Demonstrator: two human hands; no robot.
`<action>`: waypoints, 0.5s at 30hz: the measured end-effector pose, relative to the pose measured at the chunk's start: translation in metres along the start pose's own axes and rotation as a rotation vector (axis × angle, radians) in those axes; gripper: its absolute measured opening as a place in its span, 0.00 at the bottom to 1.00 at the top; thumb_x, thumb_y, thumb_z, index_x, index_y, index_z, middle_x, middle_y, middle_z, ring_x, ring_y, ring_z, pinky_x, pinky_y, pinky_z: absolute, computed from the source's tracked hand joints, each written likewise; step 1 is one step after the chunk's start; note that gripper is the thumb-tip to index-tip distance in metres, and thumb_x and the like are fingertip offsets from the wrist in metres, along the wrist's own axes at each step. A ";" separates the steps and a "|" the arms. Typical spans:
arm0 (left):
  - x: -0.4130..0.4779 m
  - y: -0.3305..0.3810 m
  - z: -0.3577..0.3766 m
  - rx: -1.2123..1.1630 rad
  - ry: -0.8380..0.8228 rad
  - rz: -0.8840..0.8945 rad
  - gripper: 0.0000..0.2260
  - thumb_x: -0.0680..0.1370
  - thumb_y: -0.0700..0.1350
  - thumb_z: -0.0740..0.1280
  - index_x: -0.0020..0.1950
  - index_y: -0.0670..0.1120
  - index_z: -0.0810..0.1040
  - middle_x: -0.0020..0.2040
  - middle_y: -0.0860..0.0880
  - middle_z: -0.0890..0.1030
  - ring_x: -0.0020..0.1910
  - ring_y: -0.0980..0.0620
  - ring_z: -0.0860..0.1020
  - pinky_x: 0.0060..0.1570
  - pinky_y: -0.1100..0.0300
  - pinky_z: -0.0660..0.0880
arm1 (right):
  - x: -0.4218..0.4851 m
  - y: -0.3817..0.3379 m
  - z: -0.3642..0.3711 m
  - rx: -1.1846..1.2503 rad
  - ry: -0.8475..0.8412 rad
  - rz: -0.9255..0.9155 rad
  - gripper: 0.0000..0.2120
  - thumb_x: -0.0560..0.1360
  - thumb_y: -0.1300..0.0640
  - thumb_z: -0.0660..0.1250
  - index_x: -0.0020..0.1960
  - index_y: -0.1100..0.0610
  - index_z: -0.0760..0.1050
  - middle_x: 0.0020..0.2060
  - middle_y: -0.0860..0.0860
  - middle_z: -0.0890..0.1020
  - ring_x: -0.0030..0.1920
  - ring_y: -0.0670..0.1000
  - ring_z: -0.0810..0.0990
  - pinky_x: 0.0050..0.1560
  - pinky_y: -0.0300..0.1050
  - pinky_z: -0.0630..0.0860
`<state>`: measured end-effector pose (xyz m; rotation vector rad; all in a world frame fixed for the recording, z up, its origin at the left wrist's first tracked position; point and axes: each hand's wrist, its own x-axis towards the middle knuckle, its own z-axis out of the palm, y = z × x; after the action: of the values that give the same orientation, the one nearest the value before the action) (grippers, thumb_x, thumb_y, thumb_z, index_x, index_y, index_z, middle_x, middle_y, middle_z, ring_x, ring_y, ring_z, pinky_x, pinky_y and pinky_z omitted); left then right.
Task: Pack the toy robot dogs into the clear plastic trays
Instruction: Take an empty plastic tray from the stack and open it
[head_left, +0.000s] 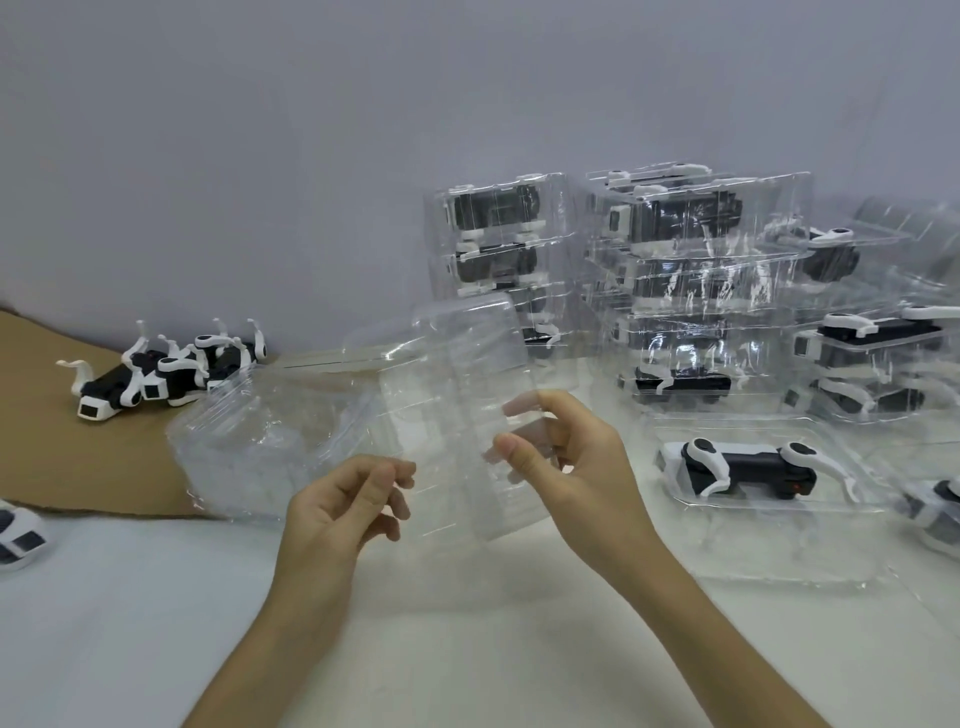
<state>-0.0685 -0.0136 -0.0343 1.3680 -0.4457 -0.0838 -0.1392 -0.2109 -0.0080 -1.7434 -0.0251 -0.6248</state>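
Holds an empty clear tray (467, 415) off the table (467, 649), nearly upright, centre of view. Pinches its left edge with left hand (348, 499) and its right edge with right hand (566, 467), thumb in front, fingers behind. Has loose toy dogs (156, 371) heaped far left on cardboard (78, 457), one packed dog (748, 470) lying right of the hands, stacks of filled trays (675, 291) behind it.
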 end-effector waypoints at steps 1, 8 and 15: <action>0.001 0.000 -0.002 -0.002 -0.004 -0.007 0.11 0.71 0.53 0.72 0.44 0.47 0.86 0.41 0.49 0.83 0.35 0.53 0.77 0.35 0.64 0.76 | 0.001 0.000 -0.001 0.011 0.012 0.005 0.07 0.77 0.55 0.72 0.53 0.47 0.77 0.40 0.47 0.87 0.39 0.51 0.84 0.48 0.54 0.79; -0.001 -0.002 0.000 0.051 -0.097 -0.021 0.13 0.71 0.53 0.70 0.52 0.50 0.87 0.48 0.44 0.86 0.40 0.52 0.80 0.39 0.64 0.78 | 0.001 0.002 -0.001 0.003 -0.010 -0.002 0.08 0.78 0.54 0.72 0.54 0.48 0.77 0.40 0.48 0.87 0.40 0.52 0.84 0.50 0.62 0.79; 0.015 0.006 -0.019 -0.229 0.096 -0.073 0.08 0.76 0.48 0.63 0.47 0.45 0.79 0.38 0.48 0.85 0.34 0.53 0.82 0.36 0.64 0.80 | 0.004 0.010 -0.007 -0.181 0.201 -0.140 0.13 0.78 0.59 0.71 0.59 0.45 0.78 0.39 0.40 0.84 0.43 0.46 0.83 0.46 0.41 0.77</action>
<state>-0.0497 0.0008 -0.0269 1.1577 -0.2963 -0.1248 -0.1350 -0.2208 -0.0145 -1.8560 0.0514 -0.9264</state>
